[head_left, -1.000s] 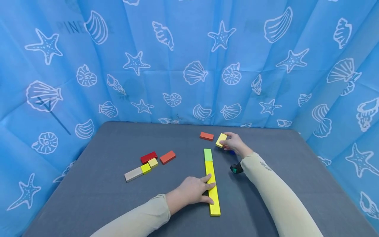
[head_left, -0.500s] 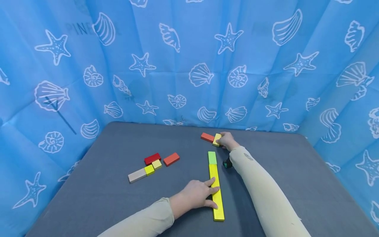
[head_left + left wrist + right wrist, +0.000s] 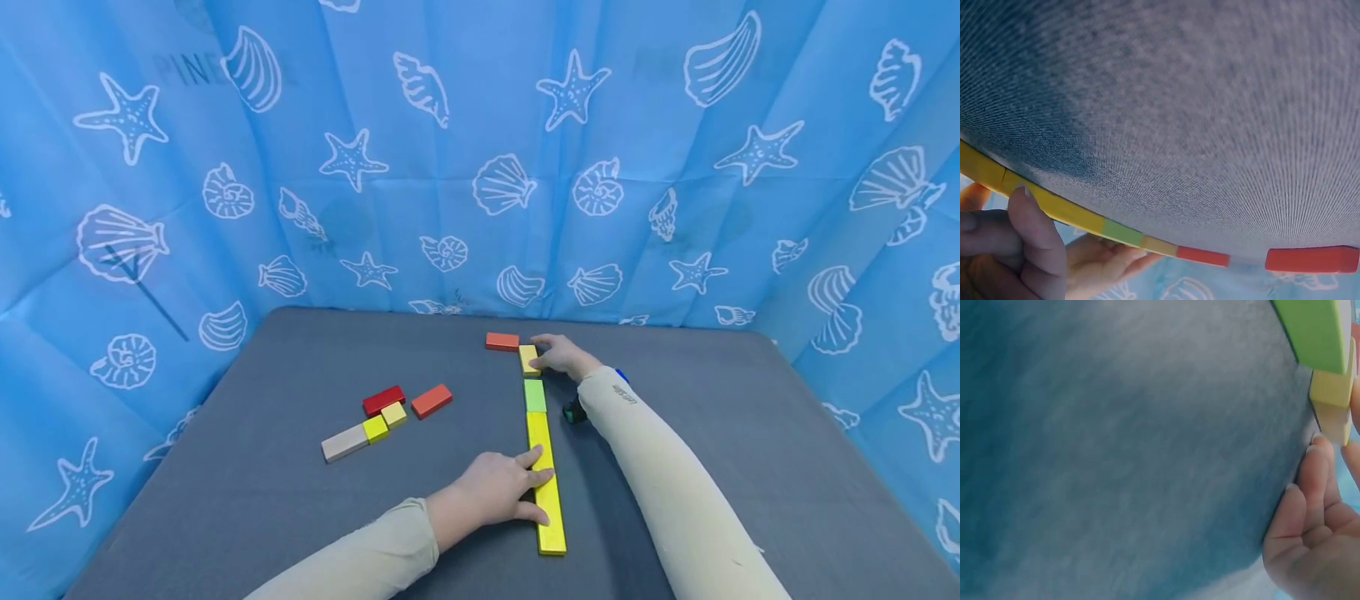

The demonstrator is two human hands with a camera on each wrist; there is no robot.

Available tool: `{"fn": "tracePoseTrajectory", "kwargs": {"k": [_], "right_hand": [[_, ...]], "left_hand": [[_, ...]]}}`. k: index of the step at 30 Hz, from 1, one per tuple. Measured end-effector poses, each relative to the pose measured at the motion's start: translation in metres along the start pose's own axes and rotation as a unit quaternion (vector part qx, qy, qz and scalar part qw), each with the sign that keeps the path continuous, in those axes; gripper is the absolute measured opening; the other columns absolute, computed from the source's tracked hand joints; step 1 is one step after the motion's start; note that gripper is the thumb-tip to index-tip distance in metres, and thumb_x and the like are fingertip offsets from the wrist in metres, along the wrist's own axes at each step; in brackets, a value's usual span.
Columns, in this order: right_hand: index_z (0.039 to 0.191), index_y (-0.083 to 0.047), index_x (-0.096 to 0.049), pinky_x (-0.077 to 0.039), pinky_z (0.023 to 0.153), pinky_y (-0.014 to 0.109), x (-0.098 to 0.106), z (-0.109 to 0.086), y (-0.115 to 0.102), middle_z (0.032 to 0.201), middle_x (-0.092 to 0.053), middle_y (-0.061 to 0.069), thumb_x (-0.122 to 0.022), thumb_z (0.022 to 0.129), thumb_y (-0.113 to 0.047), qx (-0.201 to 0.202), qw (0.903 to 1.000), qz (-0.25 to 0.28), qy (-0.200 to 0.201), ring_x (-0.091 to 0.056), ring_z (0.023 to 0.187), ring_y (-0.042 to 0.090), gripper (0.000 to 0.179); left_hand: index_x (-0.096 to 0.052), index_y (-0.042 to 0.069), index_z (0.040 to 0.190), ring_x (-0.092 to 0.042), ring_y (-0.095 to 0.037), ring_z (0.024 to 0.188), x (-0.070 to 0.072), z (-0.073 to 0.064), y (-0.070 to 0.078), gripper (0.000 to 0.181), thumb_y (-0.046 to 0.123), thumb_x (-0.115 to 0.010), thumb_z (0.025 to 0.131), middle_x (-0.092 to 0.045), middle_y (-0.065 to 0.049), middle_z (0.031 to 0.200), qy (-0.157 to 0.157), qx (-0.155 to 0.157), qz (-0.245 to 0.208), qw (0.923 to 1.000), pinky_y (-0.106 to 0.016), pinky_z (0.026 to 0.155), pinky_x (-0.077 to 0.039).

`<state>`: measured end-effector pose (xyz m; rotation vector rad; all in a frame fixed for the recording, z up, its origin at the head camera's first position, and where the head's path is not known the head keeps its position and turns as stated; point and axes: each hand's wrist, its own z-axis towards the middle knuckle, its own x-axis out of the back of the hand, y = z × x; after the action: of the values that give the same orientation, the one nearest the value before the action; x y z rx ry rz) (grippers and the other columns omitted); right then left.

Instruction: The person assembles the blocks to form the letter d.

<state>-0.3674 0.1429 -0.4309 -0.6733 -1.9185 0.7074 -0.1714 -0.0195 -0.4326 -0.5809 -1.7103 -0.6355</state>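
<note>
In the head view my left hand [image 3: 491,492] rests its spread fingertips on two long yellow blocks [image 3: 553,537] lying end to end; their seam shows in the left wrist view. A light green block [image 3: 535,396] continues that line at the far end. Just beyond it, my right hand [image 3: 566,357] pinches a pale yellow block [image 3: 528,358] at the table, with a small gap before the green one. An orange-red block [image 3: 502,342] lies crosswise by the pale block's far left corner. From the right wrist, the pale block [image 3: 1333,390] appears partly hidden behind the green block [image 3: 1317,334].
To the left lie a dark red block [image 3: 383,401], a small pale yellow cube [image 3: 393,414], a bright yellow cube [image 3: 376,429], a beige block [image 3: 344,444] and another orange-red block [image 3: 431,401]. A blue shell-print curtain [image 3: 442,208] stands behind the grey table [image 3: 247,500].
My right hand has carried the pale yellow block leftward, from beside the line to its far end. The far orange-red block has shifted slightly left. My left hand stays on the yellow blocks.
</note>
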Motion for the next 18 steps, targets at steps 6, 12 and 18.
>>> {"fn": "tracePoseTrajectory", "kwargs": {"k": [6, 12, 18], "right_hand": [[0.142, -0.005, -0.045, -0.033, 0.105, 0.052, 0.0, -0.012, 0.003, 0.146, -0.036, 0.022, -0.065, 0.095, -0.017, -0.008, 0.9999, -0.011, -0.009, -0.042, 0.121, 0.034, 0.053], [0.142, -0.005, -0.045, -0.033, 0.105, 0.051, 0.002, -0.019, 0.007, 0.142, -0.041, 0.02, -0.064, 0.095, -0.018, -0.023, 0.9997, 0.0, 0.003, -0.044, 0.117, 0.032, 0.052], [0.144, -0.004, -0.044, -0.037, 0.104, 0.049, -0.003, -0.021, 0.009, 0.143, -0.041, 0.022, -0.063, 0.096, -0.017, -0.005, 0.9999, 0.009, 0.013, -0.047, 0.118, 0.032, 0.053]], "left_hand": [[-0.054, 0.032, 0.14, -0.067, -0.013, 0.093, 0.0, -0.001, 0.001, 0.064, 0.062, -0.06, 0.084, -0.043, 0.004, 0.149, -0.001, 0.003, -0.007, 1.0, -0.024, 0.07, -0.05], [-0.054, 0.031, 0.14, -0.067, -0.012, 0.092, -0.001, 0.0, 0.002, 0.064, 0.062, -0.061, 0.084, -0.044, 0.003, 0.149, 0.005, -0.005, -0.016, 0.9998, -0.025, 0.071, -0.05], [-0.054, 0.031, 0.14, -0.067, -0.011, 0.083, 0.001, -0.001, 0.002, 0.065, 0.064, -0.061, 0.083, -0.044, 0.003, 0.149, 0.009, -0.003, -0.001, 1.0, -0.022, 0.067, -0.049]]}}
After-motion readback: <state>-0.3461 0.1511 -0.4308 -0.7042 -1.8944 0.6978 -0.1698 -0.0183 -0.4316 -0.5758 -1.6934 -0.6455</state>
